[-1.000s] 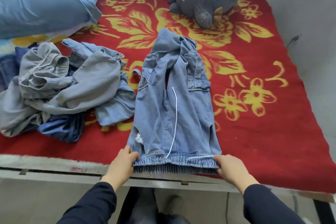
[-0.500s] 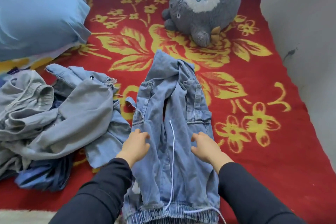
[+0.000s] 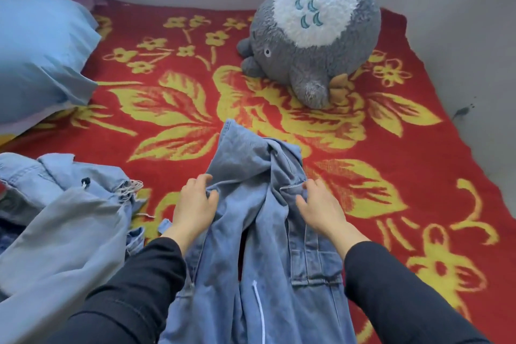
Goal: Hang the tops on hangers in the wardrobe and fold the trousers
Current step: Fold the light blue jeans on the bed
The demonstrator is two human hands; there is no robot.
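Head view only.

Trousers [image 3: 268, 246]: light blue denim, flat on the bed's red flowered blanket [image 3: 405, 176], centre of frame. The long axis runs from you straight away toward the grey plush toy [image 3: 312, 36], leaning slightly left. The far end is bunched and narrow, points at the toy and stops short of it. The near end runs out of frame at the bottom, where the white drawstring [image 3: 259, 307] lies along the same axis. The cargo pocket [image 3: 315, 265] is on the right-side leg.

Your left hand [image 3: 195, 209] is on the left edge, about two-thirds up the garment; thumb and curled fingers [image 3: 202, 180] pinch a fold of denim.

Your right hand [image 3: 321, 209] is level with it on the right leg, fingers bent onto a pocket seam. Can't tell whether it's actually gripping or just resting there.

A pile of other denim clothes [image 3: 64, 218] sits left of the trousers, touching near your left sleeve [image 3: 134, 288]. The blue pillow [image 3: 42, 56] is far left.
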